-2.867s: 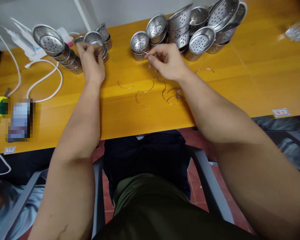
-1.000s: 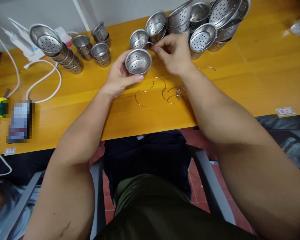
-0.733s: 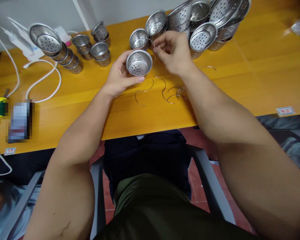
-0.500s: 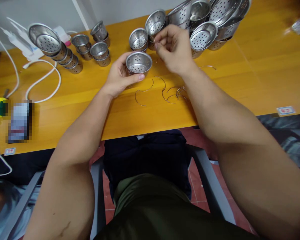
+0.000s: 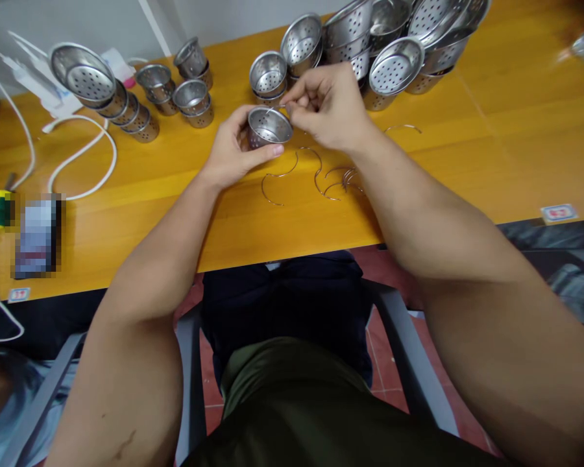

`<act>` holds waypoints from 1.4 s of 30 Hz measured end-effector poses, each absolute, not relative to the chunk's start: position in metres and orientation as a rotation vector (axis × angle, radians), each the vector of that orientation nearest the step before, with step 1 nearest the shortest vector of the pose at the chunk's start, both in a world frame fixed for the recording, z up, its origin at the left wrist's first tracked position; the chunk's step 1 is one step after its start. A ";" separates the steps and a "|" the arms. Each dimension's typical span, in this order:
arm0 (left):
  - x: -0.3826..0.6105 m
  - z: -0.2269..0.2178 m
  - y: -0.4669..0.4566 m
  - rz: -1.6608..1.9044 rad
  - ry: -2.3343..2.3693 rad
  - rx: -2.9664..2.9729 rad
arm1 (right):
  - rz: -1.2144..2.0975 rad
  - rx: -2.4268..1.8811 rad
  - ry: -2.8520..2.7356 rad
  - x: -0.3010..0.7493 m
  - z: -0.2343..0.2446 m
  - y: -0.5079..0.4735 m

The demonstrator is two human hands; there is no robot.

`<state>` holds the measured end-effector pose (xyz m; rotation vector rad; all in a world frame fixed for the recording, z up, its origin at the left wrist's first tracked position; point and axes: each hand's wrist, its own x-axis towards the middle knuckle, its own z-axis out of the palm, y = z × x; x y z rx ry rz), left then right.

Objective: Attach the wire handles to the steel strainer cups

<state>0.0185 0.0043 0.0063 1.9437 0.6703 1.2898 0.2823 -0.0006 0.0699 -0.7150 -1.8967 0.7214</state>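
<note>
My left hand grips a small perforated steel strainer cup just above the yellow wooden table. My right hand pinches a thin curved wire handle right at the cup's rim. Several loose wire handles lie on the table just in front of both hands.
A heap of steel strainer cups sits at the back right, and stacked cups and smaller stacks at the back left. A white cable loops at the left. A blurred object lies near the front left edge.
My left hand left the stack at the back left and brought a cup to the middle. My right hand carried the wire handle down to the cup's rim.
</note>
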 end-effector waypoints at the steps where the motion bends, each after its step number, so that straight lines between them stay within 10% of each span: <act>1: 0.018 0.006 0.005 1.280 0.687 1.956 | 0.717 -0.712 -1.892 0.282 0.069 0.000; 42: 0.031 0.026 -0.025 1.245 0.816 2.068 | 0.831 -0.856 -1.798 0.248 0.083 -0.038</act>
